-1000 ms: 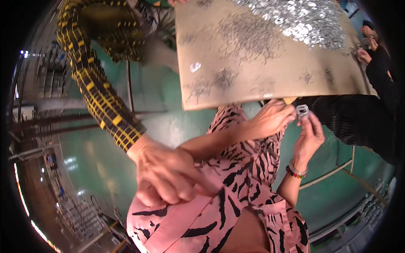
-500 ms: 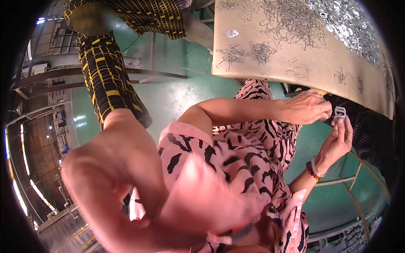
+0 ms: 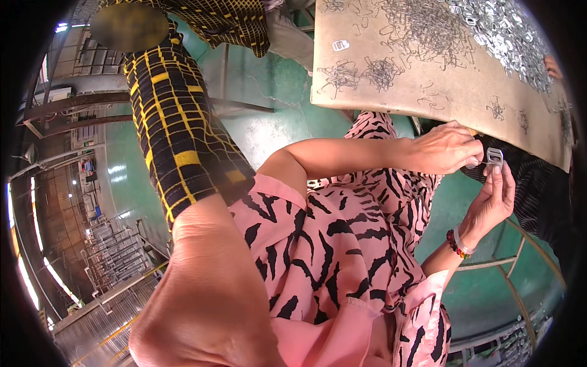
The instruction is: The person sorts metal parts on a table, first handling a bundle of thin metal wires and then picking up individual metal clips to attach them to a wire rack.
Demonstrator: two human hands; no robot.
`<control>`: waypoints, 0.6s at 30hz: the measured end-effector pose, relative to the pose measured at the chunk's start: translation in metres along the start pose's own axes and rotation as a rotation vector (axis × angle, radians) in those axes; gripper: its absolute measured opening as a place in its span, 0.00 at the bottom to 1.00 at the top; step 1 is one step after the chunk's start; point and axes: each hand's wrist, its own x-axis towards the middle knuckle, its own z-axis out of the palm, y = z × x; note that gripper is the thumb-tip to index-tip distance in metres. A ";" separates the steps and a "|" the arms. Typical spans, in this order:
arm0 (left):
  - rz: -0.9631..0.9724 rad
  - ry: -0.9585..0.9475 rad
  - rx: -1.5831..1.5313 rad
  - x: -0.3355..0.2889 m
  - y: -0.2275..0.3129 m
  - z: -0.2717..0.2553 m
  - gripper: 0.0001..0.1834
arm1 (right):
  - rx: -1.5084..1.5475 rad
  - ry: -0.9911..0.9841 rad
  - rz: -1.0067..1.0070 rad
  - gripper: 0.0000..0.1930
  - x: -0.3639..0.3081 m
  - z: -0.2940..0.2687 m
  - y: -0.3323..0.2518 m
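Note:
My left hand is closed, fingers bent into a pinch beside the near edge of the table. What it holds is mostly hidden; a small grey metal tip shows under the fingertips, and an orange bit shows behind the knuckles. My right hand, with a bead bracelet at its wrist, pinches a silver metal buckle upright between thumb and fingers. The buckle stands close to the left fingertips; whether they touch it I cannot tell.
Bent wire hooks and a heap of buckles lie on the tan tabletop. One buckle lies apart. Another person's checked sleeve and forearm reach close on my left. Someone's fingers show at the table's far right.
The other person's hand on my left has moved lower, mostly out of view, and the lifted pink cloth has dropped. Fingers have appeared at the far right. My hands barely shift.

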 end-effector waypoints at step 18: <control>-0.048 0.130 -0.127 0.003 -0.010 -0.011 0.16 | 0.068 0.024 -0.009 0.10 0.002 0.013 -0.008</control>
